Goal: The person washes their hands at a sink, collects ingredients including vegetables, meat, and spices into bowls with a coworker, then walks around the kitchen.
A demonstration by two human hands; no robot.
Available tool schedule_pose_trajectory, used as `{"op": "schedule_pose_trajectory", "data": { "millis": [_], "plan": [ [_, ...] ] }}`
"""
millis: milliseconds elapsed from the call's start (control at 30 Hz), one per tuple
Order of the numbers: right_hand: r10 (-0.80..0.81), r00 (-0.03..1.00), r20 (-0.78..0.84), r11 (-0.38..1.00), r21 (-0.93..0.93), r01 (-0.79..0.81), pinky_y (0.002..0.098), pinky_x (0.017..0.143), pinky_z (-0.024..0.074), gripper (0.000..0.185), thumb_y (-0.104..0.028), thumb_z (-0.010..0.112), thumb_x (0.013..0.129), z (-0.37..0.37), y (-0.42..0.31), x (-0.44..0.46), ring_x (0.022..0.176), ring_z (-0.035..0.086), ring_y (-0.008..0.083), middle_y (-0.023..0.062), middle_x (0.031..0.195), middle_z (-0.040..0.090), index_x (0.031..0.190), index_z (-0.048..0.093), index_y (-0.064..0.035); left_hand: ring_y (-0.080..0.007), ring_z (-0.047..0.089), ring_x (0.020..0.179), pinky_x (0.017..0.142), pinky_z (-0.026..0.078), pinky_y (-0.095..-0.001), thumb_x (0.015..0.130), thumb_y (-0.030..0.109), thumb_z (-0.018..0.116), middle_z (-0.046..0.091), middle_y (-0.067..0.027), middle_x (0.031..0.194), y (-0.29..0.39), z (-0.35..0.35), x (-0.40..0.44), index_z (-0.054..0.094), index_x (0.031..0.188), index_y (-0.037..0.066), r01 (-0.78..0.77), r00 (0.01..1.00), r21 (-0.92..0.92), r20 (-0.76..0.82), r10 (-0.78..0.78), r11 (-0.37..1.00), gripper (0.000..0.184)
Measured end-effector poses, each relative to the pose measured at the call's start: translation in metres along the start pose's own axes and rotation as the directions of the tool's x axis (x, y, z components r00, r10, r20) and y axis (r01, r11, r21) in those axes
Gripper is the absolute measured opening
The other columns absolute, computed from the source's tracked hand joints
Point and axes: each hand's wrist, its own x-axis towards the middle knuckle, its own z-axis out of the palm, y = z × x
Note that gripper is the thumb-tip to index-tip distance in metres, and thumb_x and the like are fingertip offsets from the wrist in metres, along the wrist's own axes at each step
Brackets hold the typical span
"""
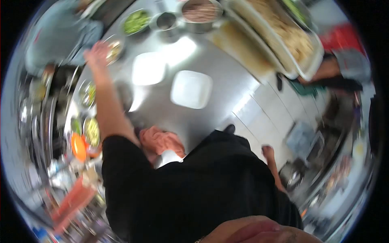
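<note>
My left hand point(97, 56) reaches out to the far left of the metal table, its fingers stretched out and apart but blurred. It is at the near side of a small bowl point(114, 49) with pale contents; whether it touches the rim I cannot tell. My right hand point(267, 151) hangs low at my side over the tiled floor, fingers curled, with nothing visible in it. Two white square dishes, a farther one point(149, 69) and a nearer one point(191, 89), rest on the metal table point(221, 77) in front of me.
Along the back stand a bowl of chopped greens point(136, 22), a dark-filled metal container point(166, 22) and a pot point(199, 14). A long tray of pale food point(289, 34) sits at the right. People stand at both sides. An orange cloth point(162, 139) lies near my body.
</note>
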Motion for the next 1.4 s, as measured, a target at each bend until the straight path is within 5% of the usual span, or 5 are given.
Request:
{"op": "schedule_pose_trajectory", "data": {
  "millis": [200,567,767,1133,1400],
  "plan": [
    [0.084,0.990,-0.109,0.982,0.175,-0.064,0.0398,0.063,0.0487,0.028,-0.026,0.053,0.084,0.015,-0.018,-0.002,0.063,0.061,0.0273,0.0141,0.067,0.063,0.081,0.066,-0.0013,-0.0454,0.032,0.130,0.112,0.025,-0.0541,0.095,0.058,0.014,0.029,-0.0280,0.144,0.011,0.050,-0.053,0.032,0.135,-0.009,-0.004,1.000,-0.006,0.023,0.004,1.000,0.080],
    [-0.011,0.987,-0.161,0.945,0.322,0.064,0.0376,0.065,0.0523,0.027,-0.025,0.055,0.081,0.062,-0.009,0.031,0.064,0.065,0.0260,0.0167,0.078,0.068,0.089,0.070,-0.0037,-0.0333,0.050,0.117,0.100,0.041,-0.0470,0.099,0.039,0.029,0.054,-0.0209,0.122,-0.007,0.085,-0.179,0.051,0.118,-0.003,-0.049,0.994,0.456,0.105,0.000,0.889,0.051],
    [0.041,0.999,0.003,0.859,0.511,-0.037,0.0309,0.058,0.0501,0.021,-0.019,0.058,0.081,0.101,0.023,0.057,0.063,0.059,0.0146,0.0050,0.073,0.064,0.089,0.067,-0.0021,-0.0221,0.059,0.102,0.085,0.050,-0.0374,0.093,0.022,0.045,0.061,-0.0098,0.110,-0.062,0.087,-0.295,0.059,0.114,0.001,-0.148,0.989,0.755,0.118,0.089,0.639,0.033],
    [0.091,0.984,0.155,0.762,0.625,-0.169,0.0284,0.051,0.0473,0.023,-0.016,0.060,0.081,0.095,0.040,0.040,0.058,0.060,0.0149,0.0071,0.075,0.065,0.094,0.067,0.0021,-0.0408,0.042,0.118,0.100,0.032,-0.0480,0.082,0.024,0.062,0.047,-0.0229,0.127,-0.104,0.056,-0.492,0.054,0.115,-0.002,-0.470,0.843,0.837,0.520,0.139,-0.282,0.043],
    [0.000,0.994,0.110,0.703,0.707,-0.078,0.0262,0.051,0.0461,0.027,-0.019,0.059,0.084,0.039,0.007,0.058,0.060,0.061,0.0135,0.0063,0.079,0.065,0.101,0.066,0.0004,-0.0436,0.041,0.114,0.099,0.029,-0.0527,0.073,0.029,0.063,0.050,-0.0243,0.114,-0.165,0.039,-0.508,0.053,0.109,-0.001,-0.327,0.885,0.874,0.417,0.207,-0.360,0.048]
  ]
}}
